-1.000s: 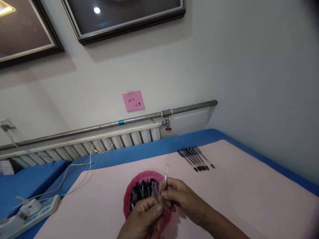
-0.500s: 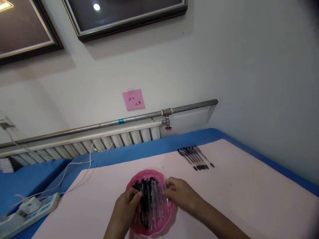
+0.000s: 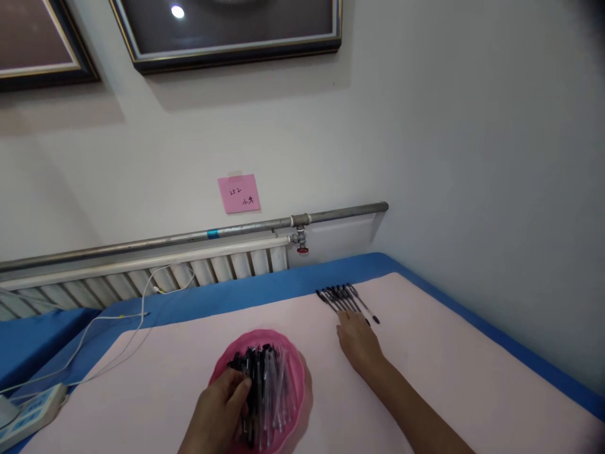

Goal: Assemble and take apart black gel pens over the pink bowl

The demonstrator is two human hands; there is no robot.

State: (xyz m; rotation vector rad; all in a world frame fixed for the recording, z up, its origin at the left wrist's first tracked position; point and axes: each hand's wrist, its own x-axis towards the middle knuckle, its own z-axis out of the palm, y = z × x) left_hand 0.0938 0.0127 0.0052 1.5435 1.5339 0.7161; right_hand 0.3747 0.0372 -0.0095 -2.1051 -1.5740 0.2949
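A round pink scalloped basket [image 3: 302, 384] holds a bundle of clear pen barrels [image 3: 278, 403] and black pen parts [image 3: 255, 378]. My left hand [image 3: 222, 403] reaches over its left side, thumb and forefinger closed together against the black parts. What they pinch, if anything, I cannot make out. Farther right, a row of clear pens with black ends [image 3: 343, 296] lies slanted on the pink sheet. My right hand [image 3: 360, 340] is over the near ends of these pens, fingers bent downward. Its fingertips and whatever they touch are hidden behind the hand.
The pink sheet [image 3: 439, 372] covers a blue-topped table [image 3: 265, 282] against the wall. A white power strip [image 3: 35, 413] and white cable [image 3: 142, 309] lie at the left. Behind run a radiator [image 3: 222, 268] and a metal pipe [image 3: 345, 213] with a red-handled valve [image 3: 302, 251].
My right hand has left the basket and moved right and away to the row of pens. My left hand stays at the basket. The view has shifted slightly to the right.
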